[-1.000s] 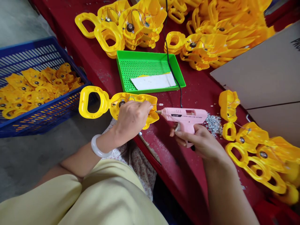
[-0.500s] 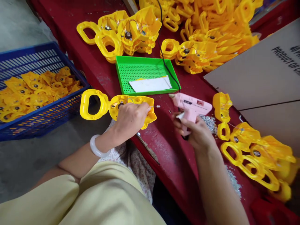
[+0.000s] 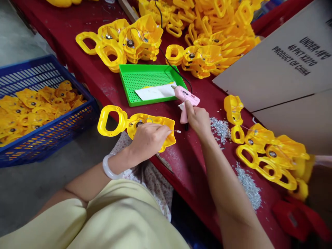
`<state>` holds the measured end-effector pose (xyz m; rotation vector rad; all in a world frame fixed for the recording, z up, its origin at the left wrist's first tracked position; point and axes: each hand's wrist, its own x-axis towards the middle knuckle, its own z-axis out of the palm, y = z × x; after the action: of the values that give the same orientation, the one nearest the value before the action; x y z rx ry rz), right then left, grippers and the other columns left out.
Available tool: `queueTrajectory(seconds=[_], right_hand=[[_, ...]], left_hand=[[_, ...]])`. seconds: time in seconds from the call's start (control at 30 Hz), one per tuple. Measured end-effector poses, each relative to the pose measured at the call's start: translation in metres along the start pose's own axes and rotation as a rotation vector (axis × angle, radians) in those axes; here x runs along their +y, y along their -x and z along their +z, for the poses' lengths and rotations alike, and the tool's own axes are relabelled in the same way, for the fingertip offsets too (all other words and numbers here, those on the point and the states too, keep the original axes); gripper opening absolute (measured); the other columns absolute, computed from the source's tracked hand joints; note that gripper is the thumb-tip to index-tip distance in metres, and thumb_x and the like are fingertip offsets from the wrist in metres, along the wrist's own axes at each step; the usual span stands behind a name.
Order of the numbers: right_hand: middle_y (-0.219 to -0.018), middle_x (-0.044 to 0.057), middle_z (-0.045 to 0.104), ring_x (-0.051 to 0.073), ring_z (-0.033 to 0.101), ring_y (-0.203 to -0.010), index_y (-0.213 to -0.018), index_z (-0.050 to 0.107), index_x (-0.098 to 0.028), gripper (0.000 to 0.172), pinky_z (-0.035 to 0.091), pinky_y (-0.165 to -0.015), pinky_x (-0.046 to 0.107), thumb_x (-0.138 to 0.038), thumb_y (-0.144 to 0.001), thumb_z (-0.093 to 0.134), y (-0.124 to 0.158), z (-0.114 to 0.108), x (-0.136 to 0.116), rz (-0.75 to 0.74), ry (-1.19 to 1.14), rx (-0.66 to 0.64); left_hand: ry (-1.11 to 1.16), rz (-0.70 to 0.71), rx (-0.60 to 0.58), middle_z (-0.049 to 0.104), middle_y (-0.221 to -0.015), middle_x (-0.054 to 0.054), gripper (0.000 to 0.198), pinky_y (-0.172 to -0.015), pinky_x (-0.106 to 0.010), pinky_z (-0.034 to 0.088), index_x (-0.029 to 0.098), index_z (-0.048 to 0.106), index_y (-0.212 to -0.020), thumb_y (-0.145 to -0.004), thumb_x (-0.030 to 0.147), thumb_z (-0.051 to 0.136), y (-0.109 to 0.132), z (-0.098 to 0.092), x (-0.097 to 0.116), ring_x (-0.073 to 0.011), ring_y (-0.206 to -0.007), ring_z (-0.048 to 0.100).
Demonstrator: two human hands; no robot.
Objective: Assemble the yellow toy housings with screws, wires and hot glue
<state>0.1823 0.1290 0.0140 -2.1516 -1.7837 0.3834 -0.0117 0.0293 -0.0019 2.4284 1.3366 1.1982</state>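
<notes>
My left hand (image 3: 147, 140) grips a yellow moulded plastic part (image 3: 111, 121) flat on the red table, its ring-shaped end pointing left. A thin wire with a white tip (image 3: 175, 131) sticks out past my fingers at the part's right edge. My right hand (image 3: 198, 119) is shut on a pink hot glue gun (image 3: 186, 95), which it holds above the table. The gun's nozzle points up and left, over the corner of a green perforated tray (image 3: 140, 79). The gun is well apart from the yellow part.
Piles of yellow parts lie along the red table (image 3: 178, 162), at the back and right. A blue plastic crate (image 3: 52, 60) of yellow parts stands on the left. Silver scraps (image 3: 220, 129) are scattered on the table. A black cord (image 3: 171, 65) runs from the gun. A printed cardboard sheet (image 3: 280, 76) leans at the right.
My right hand has drawn the glue gun away from the yellow part, up and left toward the green tray. My left hand keeps its hold. The whole view has drifted slightly.
</notes>
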Motion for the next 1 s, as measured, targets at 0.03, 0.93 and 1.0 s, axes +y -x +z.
queueTrajectory(seconds=[0.03, 0.93, 1.0], right_hand=[[-0.077, 0.015, 0.066, 0.030, 0.065, -0.081, -0.071, 0.063, -0.015, 0.067, 0.046, -0.074, 0.042, -0.072, -0.087, 0.032, 0.004, -0.003, 0.000, -0.006, 0.116, 0.051], [-0.064, -0.001, 0.061, 0.009, 0.052, -0.056, -0.076, 0.065, -0.019, 0.027, 0.043, -0.053, 0.024, -0.046, -0.079, 0.068, 0.123, -0.023, -0.017, -0.009, -0.836, -0.166], [-0.065, -0.001, 0.060, 0.009, 0.051, -0.058, -0.078, 0.065, -0.019, 0.025, 0.043, -0.056, 0.024, -0.043, -0.079, 0.069, 0.121, -0.020, -0.015, -0.016, -0.865, -0.167]], left_hand=[[-0.005, -0.002, -0.007, 0.067, -0.068, -0.002, 0.026, -0.063, -0.025, 0.048, 0.014, 0.059, -0.075, -0.097, 0.019, 0.046, 0.000, 0.000, -0.001, -0.0144, -0.068, 0.066], [-0.002, 0.093, -0.033, 0.071, -0.087, -0.007, 0.021, -0.078, -0.031, 0.052, 0.014, 0.063, -0.083, -0.096, 0.017, 0.047, 0.000, 0.000, -0.001, -0.0191, -0.086, 0.066], [0.077, 0.052, -0.020, 0.071, -0.087, -0.007, 0.022, -0.080, -0.033, 0.052, 0.014, 0.063, -0.083, -0.097, 0.019, 0.047, -0.001, -0.001, 0.000, -0.0190, -0.087, 0.066]])
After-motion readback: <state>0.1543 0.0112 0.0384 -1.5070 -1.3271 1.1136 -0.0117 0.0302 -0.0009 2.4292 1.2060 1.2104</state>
